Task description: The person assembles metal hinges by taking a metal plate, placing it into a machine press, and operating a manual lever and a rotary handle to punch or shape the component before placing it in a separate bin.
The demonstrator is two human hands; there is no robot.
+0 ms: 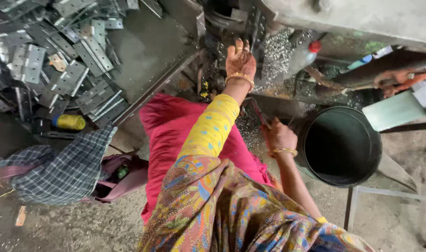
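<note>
The left hand is reaching, fingers spread, into the machine; the right hand is gripping a handle. Sharp metal shavings could be cutting her fingers.

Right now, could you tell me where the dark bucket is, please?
In the head view, the bucket stands on the person's right, just beside the right hand and below the machine's metal shavings.

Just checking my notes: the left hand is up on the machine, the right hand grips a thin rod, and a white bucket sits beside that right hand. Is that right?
Not quite. The head view shows the bucket is dark, close to black, not white. The rest holds: the left hand is up on the machine, and the right hand grips a thin rod beside the bucket.
</note>
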